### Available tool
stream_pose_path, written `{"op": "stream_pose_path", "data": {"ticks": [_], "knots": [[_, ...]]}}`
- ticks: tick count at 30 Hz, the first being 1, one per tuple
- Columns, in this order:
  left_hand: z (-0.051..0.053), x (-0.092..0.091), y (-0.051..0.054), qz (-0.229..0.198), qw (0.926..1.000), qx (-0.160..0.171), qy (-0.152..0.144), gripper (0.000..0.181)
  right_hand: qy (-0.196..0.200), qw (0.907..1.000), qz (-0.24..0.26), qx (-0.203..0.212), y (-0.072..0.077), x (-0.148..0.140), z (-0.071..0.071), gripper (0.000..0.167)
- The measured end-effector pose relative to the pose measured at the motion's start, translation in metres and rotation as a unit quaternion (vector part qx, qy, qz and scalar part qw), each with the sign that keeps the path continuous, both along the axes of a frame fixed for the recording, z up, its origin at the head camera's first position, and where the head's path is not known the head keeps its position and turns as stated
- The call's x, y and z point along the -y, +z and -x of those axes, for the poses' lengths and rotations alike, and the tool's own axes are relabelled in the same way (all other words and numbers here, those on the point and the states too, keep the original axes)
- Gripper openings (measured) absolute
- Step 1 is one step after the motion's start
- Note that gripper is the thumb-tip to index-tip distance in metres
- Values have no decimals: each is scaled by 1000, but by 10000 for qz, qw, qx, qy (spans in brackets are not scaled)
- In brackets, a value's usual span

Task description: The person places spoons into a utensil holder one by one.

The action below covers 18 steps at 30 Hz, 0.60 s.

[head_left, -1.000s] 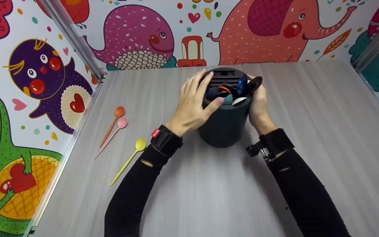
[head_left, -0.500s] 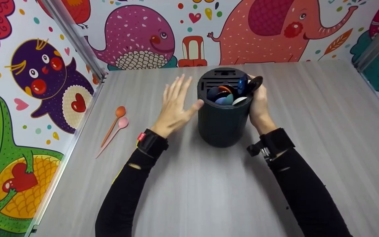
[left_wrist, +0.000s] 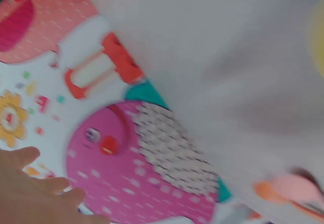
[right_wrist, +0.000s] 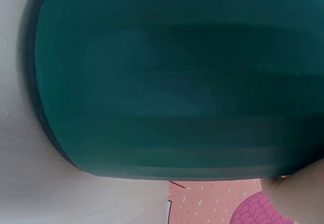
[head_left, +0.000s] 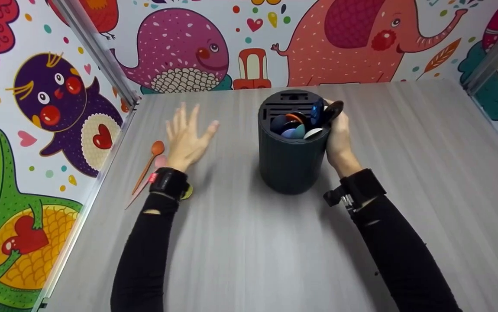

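Observation:
A dark green cylindrical utensil holder (head_left: 291, 162) stands upright on the table, with slots in the back of its top. Several spoon heads (head_left: 293, 131) in blue, teal, white and orange show in its opening, and a black spoon (head_left: 334, 110) leans out on the right. My right hand (head_left: 340, 145) holds the holder's right side; most of its fingers are hidden behind it. My left hand (head_left: 188, 141) hovers apart from the holder, fingers spread and holding nothing. Near it lie an orange spoon (head_left: 157, 148), a pink spoon (head_left: 160, 161) and a yellow spoon (head_left: 187, 192) mostly covered by my wrist.
The grey wood-grain table (head_left: 249, 260) extends around the holder. Printed cartoon panels (head_left: 179, 47) wall off the back and both sides, joined by metal corner posts (head_left: 97, 47). Both wrists wear black straps (head_left: 169, 184).
My left hand has let go of the holder's rim and moved left toward the loose spoons, its sleeve and wrist passing over the yellow one. The right hand and the holder stay put.

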<state>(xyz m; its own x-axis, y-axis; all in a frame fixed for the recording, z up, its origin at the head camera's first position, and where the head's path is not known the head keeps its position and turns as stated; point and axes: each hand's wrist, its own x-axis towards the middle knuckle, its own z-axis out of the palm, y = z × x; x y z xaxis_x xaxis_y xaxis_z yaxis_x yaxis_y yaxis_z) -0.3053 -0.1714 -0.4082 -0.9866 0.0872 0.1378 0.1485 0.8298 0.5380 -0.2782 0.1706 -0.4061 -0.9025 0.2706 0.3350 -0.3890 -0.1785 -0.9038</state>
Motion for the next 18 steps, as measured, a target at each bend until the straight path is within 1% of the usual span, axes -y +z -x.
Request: {"op": "stream_pose_path", "data": {"ticks": [4,9,14,18], "knots": [[5,29,-10,175,9988,276,353,90,12,10000,15,29,0,0,0,50],[7,58,-21,312,9951,647,682,94,49,10000,-57,-3,-1,-1,1,48],[11,80,-35,352,9883,1017,1078,97,87,9999,-27,-58,0,0,0,48],[13,90,-44,281,9813,1362,1328,97,123,9999,-11,-102,0,0,0,48]]}}
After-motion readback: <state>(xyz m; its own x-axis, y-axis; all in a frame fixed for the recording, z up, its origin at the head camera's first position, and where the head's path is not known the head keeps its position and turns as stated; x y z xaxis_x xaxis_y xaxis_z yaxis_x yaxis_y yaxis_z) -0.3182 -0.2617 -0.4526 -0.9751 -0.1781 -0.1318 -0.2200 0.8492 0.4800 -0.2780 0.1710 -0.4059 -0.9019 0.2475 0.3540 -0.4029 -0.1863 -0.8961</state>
